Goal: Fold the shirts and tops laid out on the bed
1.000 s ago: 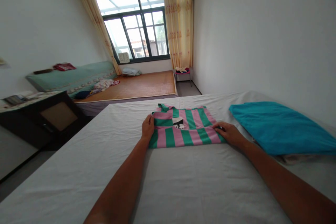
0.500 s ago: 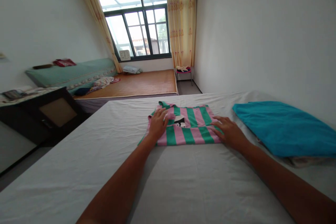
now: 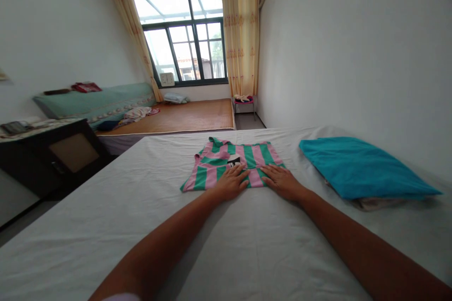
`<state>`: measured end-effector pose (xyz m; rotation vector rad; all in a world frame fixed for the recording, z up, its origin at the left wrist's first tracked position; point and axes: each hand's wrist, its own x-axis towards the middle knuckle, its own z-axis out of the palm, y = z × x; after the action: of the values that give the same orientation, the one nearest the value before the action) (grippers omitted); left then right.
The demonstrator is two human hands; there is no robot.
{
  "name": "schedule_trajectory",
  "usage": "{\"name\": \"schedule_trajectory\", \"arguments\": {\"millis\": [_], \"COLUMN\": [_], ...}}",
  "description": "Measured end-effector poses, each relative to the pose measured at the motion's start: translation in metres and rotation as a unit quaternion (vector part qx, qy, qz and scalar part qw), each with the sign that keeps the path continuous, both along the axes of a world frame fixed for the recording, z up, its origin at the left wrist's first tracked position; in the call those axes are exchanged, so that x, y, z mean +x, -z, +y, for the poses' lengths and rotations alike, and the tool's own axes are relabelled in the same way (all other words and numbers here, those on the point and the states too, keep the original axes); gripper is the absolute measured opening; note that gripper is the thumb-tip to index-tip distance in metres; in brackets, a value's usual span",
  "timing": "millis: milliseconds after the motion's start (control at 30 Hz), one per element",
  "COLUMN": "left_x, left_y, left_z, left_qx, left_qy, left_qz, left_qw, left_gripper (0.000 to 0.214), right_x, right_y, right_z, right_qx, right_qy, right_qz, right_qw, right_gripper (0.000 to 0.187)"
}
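A pink-and-green striped shirt [image 3: 215,164] lies folded on the white bed sheet [image 3: 247,244], its left sleeve spread out to the side. My left hand [image 3: 231,181] lies flat on the shirt's near edge, fingers stretched out. My right hand [image 3: 280,179] presses flat on the near right part of the shirt, fingers apart. Both hands rest close together, side by side, with nothing gripped in them.
A teal pillow [image 3: 356,167] lies on the bed to the right, against the white wall. A dark cabinet [image 3: 60,155] stands at the left. Beyond the bed are a low platform with a woven mat [image 3: 183,115], a green cushion [image 3: 95,101] and a window [image 3: 183,42].
My left hand slid from the shirt's left edge to its middle near edge, and my right hand moved left. The shirt's left sleeve now lies spread outward.
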<state>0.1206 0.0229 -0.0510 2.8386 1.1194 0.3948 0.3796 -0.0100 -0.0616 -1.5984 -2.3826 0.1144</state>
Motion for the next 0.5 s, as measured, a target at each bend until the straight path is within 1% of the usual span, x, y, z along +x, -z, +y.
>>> {"name": "schedule_trajectory", "arguments": {"millis": [67,167,267,333,400,500], "left_x": [-0.013,-0.051,-0.098,-0.122,-0.135,-0.137], "left_y": [-0.001,-0.003,-0.002,0.001,0.004,0.005], "left_z": [0.003,0.010,0.017,0.022,0.026,0.026], "left_qx": [-0.012,-0.031,-0.036,-0.028,-0.003,0.034], "left_qy": [0.005,-0.008,-0.068,-0.112,-0.155,-0.247], "left_qz": [0.011,0.020,0.011,0.002,-0.011,-0.031], "left_qw": [1.000,0.999,0.997,0.993,0.988,0.968], "left_gripper": [0.052,0.051,0.049,0.048,0.046,0.045], "right_x": [0.010,0.020,0.025,0.026,0.026,0.026], "right_y": [0.004,0.012,0.017,0.019,0.019,0.019], "right_z": [0.005,0.011,0.015,0.016,0.016,0.015], "right_qx": [0.005,0.014,0.029,0.036,0.039,0.041], "right_qy": [0.038,0.050,0.046,0.044,0.040,0.040], "right_qz": [-0.008,-0.010,-0.009,-0.009,-0.013,-0.016], "right_qw": [0.999,0.999,0.998,0.998,0.998,0.998], "right_gripper": [0.060,0.059,0.059,0.058,0.058,0.058]}}
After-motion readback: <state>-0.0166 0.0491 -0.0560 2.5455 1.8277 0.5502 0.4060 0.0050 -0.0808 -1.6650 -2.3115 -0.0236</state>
